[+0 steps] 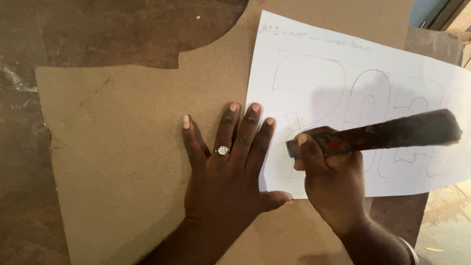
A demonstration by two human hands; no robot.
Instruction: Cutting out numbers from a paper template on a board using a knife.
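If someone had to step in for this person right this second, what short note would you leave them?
Left hand: flat and spread, pressing the left edge of the white paper sheet with pencilled outline shapes onto the brown fibreboard panel.
Right hand: closed grip on a dark, worn, rod-shaped tool, its near end down on the sheet by the left outlines.
Done: outlines drawn, sheet laid on the panel.
Left: I cannot see any marks from the tool on the sheet, so the outlines look unworked; the board beneath shows no shapes.

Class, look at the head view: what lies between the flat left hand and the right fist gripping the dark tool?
Only the left edge of the white paper sheet; left hand and right hand both rest on it.
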